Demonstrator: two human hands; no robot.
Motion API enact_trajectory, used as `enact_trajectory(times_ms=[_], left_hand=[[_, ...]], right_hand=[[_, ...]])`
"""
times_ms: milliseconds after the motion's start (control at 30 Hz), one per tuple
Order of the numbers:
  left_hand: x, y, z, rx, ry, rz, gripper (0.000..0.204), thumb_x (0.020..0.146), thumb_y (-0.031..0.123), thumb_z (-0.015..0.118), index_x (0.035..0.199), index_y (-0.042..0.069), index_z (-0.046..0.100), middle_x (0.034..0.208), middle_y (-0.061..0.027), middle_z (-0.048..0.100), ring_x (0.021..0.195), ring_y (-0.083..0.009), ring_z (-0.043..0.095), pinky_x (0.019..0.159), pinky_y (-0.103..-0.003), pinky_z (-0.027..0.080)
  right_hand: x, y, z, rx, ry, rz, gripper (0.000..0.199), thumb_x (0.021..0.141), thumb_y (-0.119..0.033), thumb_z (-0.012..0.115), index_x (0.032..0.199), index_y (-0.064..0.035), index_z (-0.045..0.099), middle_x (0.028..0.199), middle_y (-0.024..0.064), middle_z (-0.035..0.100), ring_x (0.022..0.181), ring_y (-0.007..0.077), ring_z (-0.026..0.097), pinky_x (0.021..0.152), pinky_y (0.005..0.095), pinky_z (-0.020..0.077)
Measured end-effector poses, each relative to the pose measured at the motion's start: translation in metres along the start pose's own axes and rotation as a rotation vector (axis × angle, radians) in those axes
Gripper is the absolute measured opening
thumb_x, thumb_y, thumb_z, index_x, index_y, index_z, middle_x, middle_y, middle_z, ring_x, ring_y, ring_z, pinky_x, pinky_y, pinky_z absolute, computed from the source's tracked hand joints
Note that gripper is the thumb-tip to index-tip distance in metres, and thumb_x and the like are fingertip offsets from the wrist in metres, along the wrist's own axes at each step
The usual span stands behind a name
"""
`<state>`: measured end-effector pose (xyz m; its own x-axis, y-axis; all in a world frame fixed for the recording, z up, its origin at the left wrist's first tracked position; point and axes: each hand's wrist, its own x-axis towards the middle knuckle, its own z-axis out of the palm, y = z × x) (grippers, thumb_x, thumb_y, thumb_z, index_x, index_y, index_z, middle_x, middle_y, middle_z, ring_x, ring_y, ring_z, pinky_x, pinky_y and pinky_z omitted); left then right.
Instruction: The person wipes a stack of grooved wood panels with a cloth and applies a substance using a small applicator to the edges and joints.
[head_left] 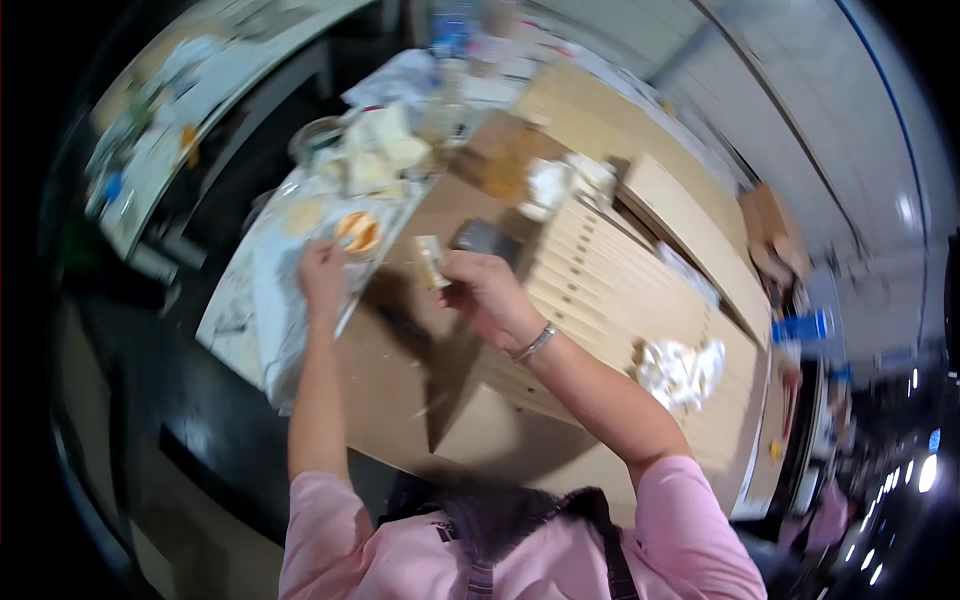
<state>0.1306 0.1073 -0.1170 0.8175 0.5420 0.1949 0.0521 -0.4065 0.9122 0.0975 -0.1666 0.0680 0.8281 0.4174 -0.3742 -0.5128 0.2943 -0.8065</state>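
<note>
My right hand (485, 295) pinches a small flat pale-yellow piece (430, 263) above the brown board. Its exact kind is blurred. Beyond that hand lies a dark grey block (487, 240). My left hand (321, 275) is closed, fingers drawn together, beside a round tub with orange-brown contents (358, 234); whatever it may hold is too blurred to make out. To the right of my right hand rests a stack of pale wooden pieces (600, 290) with a row of dark slots along it. My right forearm crosses over its near part.
A crumpled white cloth (682, 372) lies on the wood, with more white cloth (565, 185) at its far end. A long pale board (695, 250) runs along the right. Yellowish cloths (383, 150) and bottles crowd the back left. Another cluttered table (215, 95) stands farther left.
</note>
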Motion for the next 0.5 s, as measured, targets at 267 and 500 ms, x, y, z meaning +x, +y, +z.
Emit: enact_trajectory(times_ms=[267,500], left_hand=[[-0.02,0.033,-0.043,0.054,-0.07,0.123,0.036,0.101,0.016,0.057,0.132,-0.003,0.053,0.116,-0.0151,0.065,0.102,-0.0201,0.064,0.089,-0.032,0.05],[-0.154,0.241,0.042,0.055,-0.707,0.5,0.029,0.096,0.009,0.061,0.124,0.0,0.059,0.113,-0.0077,0.064,0.103,-0.0166,0.061,0.092,-0.029,0.049]], right_hand=[[-0.154,-0.017,-0.084,0.004,0.278,-0.271,0.017,0.09,-0.013,0.061,0.1,-0.0017,0.069,0.082,-0.0004,0.065,0.073,0.0075,0.059,0.069,0.0243,0.0502],[-0.34,0.004,-0.191,-0.199,0.909,-0.584,0.025,0.082,-0.004,0.059,0.104,0.0023,0.068,0.09,0.0009,0.065,0.078,0.0075,0.059,0.072,0.0229,0.0483]])
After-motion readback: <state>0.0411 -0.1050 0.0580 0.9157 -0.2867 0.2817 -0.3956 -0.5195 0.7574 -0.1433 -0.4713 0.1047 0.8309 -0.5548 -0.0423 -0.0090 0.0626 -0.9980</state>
